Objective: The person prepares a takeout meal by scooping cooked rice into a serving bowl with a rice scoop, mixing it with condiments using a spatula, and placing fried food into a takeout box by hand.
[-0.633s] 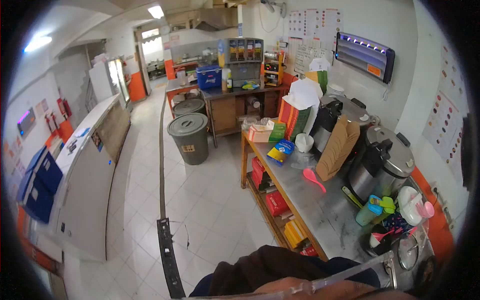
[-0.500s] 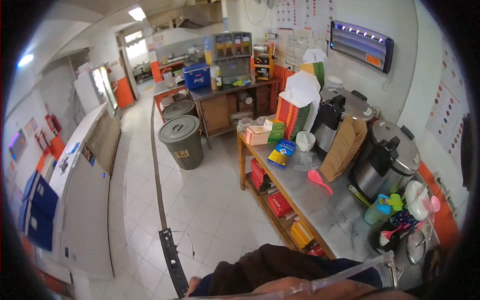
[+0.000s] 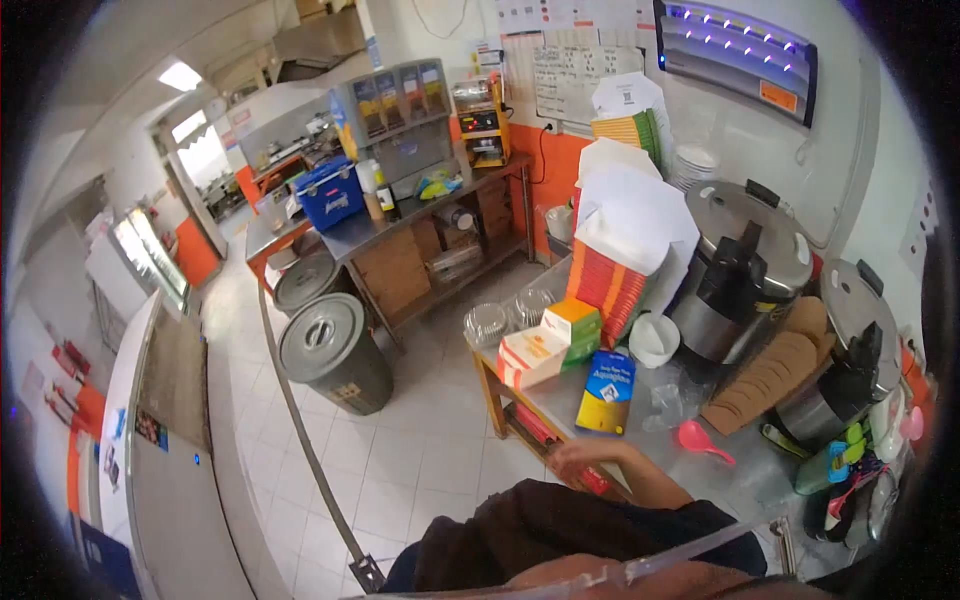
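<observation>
My right hand (image 3: pixel 585 456) reaches in from the lower right, with the bare forearm bent in front of the dark shirt. Its fingers are loosely apart and hold nothing that I can see. It hovers by the front edge of the steel table (image 3: pixel 655 482), over the red boxes on the lower shelf. Nearest on the tabletop is a blue and yellow packet (image 3: pixel 606 392). A pink ladle (image 3: pixel 704 443) lies to its right, and a printed food box (image 3: pixel 533 355) stands behind the packet. My left hand is out of view.
Large steel dispensers (image 3: pixel 745 250) and a stack of brown cardboard pieces (image 3: pixel 772 375) stand along the wall. Stacked red cartons (image 3: pixel 607 290) rise behind a white bowl (image 3: pixel 654 340). Grey lidded bins (image 3: pixel 335 350) stand on the floor; a blue cooler (image 3: pixel 330 195) sits on the far counter.
My view has come closer to the steel table and tilted. My right hand has come into sight over its front edge. Skin seen at the lower left edge earlier is gone.
</observation>
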`<state>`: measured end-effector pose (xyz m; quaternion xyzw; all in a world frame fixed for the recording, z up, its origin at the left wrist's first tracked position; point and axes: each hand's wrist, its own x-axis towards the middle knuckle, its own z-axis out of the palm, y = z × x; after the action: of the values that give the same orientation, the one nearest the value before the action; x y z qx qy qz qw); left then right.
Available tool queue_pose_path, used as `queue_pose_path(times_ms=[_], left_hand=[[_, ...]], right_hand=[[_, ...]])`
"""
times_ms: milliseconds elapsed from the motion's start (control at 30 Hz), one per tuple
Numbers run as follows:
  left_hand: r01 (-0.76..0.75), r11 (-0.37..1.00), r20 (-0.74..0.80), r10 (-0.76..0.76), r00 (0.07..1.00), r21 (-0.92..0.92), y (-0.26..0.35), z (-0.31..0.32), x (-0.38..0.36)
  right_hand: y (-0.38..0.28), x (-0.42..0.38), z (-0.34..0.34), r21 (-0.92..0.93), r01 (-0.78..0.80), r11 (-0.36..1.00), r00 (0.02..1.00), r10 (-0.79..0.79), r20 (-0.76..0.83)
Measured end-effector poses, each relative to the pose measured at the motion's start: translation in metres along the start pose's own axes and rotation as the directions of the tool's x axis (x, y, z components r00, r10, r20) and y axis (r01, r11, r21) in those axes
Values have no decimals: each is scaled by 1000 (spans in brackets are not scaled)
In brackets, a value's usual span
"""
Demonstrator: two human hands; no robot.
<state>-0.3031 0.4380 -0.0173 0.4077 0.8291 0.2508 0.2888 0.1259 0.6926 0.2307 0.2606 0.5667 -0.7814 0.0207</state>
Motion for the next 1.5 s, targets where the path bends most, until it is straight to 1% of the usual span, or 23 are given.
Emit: queue_pose_path(times_ms=[67,100,167,333,400,433,500,533,567,600,633,700,833,867,900,933,1000,1067,1200,1267,1333,1400,1500], left_hand=[[-32,999,25,32,999,23,17,-5,27],[-47,998,44,45,998,29,28,-5,36],[-80,996,87,77,993,27,53,6,57],[-250,968,177,243,954,17,124,36,180],[-330,943,232,315,920,29,159,29,241],[-373,927,260,352,899,33,182,20,270],[-444,895,317,414,854,28,245,0,331],[-623,781,212,618,758,-46,287,-9,364],[-772,626,87,780,620,-109,331,-17,391],[-786,600,98,800,592,-147,378,-22,417],[-760,608,144,794,591,-231,426,-27,442],[-745,557,218,830,513,-367,518,-29,479],[-817,231,173,971,162,-529,673,12,518],[-789,195,207,974,88,-583,708,15,512],[-721,215,253,966,56,-659,741,22,505],[-642,242,298,954,21,-728,769,28,497],[-634,141,234,970,-65,-761,807,75,493],[-740,-24,91,989,-115,-672,840,82,474],[-598,65,188,971,-145,-799,856,120,459],[-839,-36,95,990,-104,-543,853,126,456],[-842,-25,137,984,-117,-538,859,127,457],[-848,-20,177,975,-134,-529,863,120,453],[-836,84,266,961,-76,-543,871,110,444]], right_hand=[[-79,11,-11,-169,214,962,916,-258,-307],[-104,20,-18,-280,273,920,794,-380,-474],[-143,41,-38,-343,444,828,590,-558,-584],[-233,66,-80,-596,273,755,544,-632,-552],[-258,81,-111,-767,146,625,430,-738,-520],[-271,89,-132,-755,124,644,402,-728,-555],[-306,99,-179,-853,-68,517,225,-825,-518],[-325,107,-202,-840,-100,533,199,-817,-542],[-346,117,-226,-696,-369,616,76,-726,-683],[-368,121,-254,-475,-597,646,-85,-640,-764],[-390,122,-287,-444,-630,637,-115,-642,-758],[-406,125,-355,30,-900,435,-301,-568,-766],[-381,105,-457,166,-931,325,-331,-561,-759],[-386,102,-454,199,-874,442,-360,-318,-877],[-392,99,-450,261,-801,539,-340,-51,-939],[-391,97,-456,288,-799,528,-364,-43,-930],[-386,91,-470,244,-785,569,-318,-32,-948],[-384,91,-481,298,-775,558,-367,-12,-930],[-384,92,-477,308,-765,566,-369,8,-930],[-392,91,-472,294,-789,540,-337,21,-941],[-399,91,-464,281,-810,515,-316,21,-949],[-397,97,-457,270,-837,475,-388,-167,-907],[-396,93,-452,311,-838,449,-452,-251,-856]])
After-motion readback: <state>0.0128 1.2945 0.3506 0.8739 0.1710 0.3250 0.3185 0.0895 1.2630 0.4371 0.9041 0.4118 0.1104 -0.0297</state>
